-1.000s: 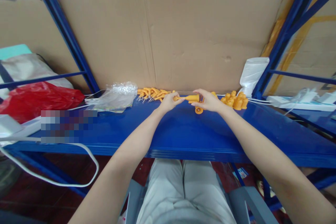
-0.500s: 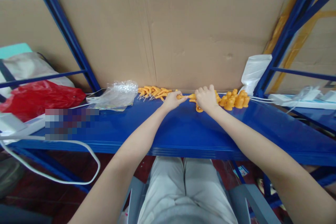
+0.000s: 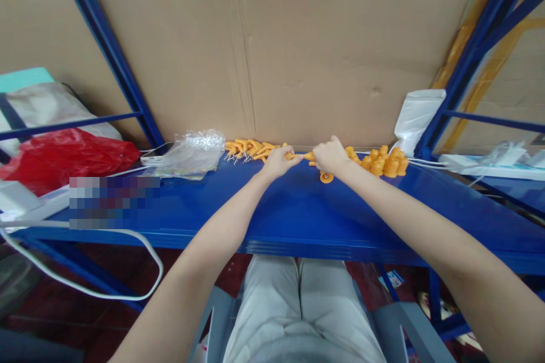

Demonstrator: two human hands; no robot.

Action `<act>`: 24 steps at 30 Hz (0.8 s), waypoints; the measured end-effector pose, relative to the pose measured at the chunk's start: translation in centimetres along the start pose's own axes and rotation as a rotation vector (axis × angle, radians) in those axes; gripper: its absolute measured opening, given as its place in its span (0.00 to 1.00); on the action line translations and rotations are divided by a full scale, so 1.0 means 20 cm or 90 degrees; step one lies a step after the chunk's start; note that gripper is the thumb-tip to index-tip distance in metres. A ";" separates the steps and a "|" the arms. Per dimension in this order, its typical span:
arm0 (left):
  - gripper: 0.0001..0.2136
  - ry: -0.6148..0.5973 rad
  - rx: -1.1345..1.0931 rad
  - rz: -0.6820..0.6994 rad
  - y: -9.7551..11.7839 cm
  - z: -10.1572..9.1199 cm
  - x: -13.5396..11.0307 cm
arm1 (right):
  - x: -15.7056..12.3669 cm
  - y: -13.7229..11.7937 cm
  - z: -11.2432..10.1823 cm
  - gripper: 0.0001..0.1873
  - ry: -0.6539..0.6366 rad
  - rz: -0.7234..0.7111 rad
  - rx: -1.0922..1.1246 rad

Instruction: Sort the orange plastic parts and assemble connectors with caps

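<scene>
My left hand [image 3: 277, 163] is closed in a pinch on a small orange plastic piece [image 3: 290, 156] near the back of the blue table. Just to its right, my right hand [image 3: 331, 155] is curled shut, and an orange piece [image 3: 310, 156] sticks out from its left side. The two held pieces point toward each other; whether they touch is too small to tell. A round orange piece [image 3: 326, 178] lies below my right hand. Left of my hands is a pile of curved orange pieces with small metal chains [image 3: 247, 149]. Several orange cup-shaped pieces [image 3: 388, 162] stand on the right.
A clear plastic bag [image 3: 191, 150] lies left of the pile, and a red bag [image 3: 70, 156] farther left. Cardboard [image 3: 315, 57] walls off the back. A white packet [image 3: 417, 116] leans by the right blue post. White cables and power strips [image 3: 502, 164] lie at both sides.
My right hand has curled up more and shifted slightly left and up, uncovering more of the round orange piece. My left hand stays almost in place, still pinching its piece.
</scene>
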State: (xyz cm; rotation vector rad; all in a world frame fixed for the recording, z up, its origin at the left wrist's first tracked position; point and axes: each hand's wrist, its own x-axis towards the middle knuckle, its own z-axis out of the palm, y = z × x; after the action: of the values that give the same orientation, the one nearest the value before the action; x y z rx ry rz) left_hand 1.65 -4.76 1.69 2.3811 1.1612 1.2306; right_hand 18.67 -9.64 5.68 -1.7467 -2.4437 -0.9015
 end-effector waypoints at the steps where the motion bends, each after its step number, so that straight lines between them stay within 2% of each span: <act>1: 0.15 0.005 0.017 0.010 0.00 0.00 0.00 | 0.00 0.00 0.00 0.15 -0.004 -0.001 0.002; 6: 0.14 0.037 0.091 0.075 0.03 -0.02 0.01 | 0.04 0.06 -0.01 0.14 -0.016 -0.010 0.074; 9: 0.13 0.074 0.116 0.117 0.04 -0.01 0.01 | 0.08 0.11 0.00 0.12 -0.056 -0.017 0.157; 13: 0.13 0.069 0.125 0.121 0.03 0.01 0.01 | 0.11 0.15 0.04 0.08 -0.098 -0.026 0.203; 15: 0.13 0.056 0.120 0.107 0.02 0.02 0.01 | 0.11 0.16 0.06 0.08 -0.072 -0.033 0.195; 18: 0.14 0.052 0.105 0.090 0.00 0.01 0.01 | 0.08 0.16 0.11 0.13 0.011 -0.035 0.232; 21: 0.14 0.063 0.083 0.061 -0.01 -0.01 0.01 | 0.04 0.17 0.16 0.21 0.085 -0.025 0.359; 24: 0.15 0.066 0.057 0.039 0.00 -0.02 0.00 | 0.00 0.20 0.22 0.23 0.138 -0.009 0.564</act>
State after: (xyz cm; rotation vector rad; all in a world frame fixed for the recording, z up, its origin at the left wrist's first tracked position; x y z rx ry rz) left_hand 1.37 -4.68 1.92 2.4596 1.2063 1.3649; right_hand 23.51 -6.77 3.77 -1.2183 -2.1706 0.0453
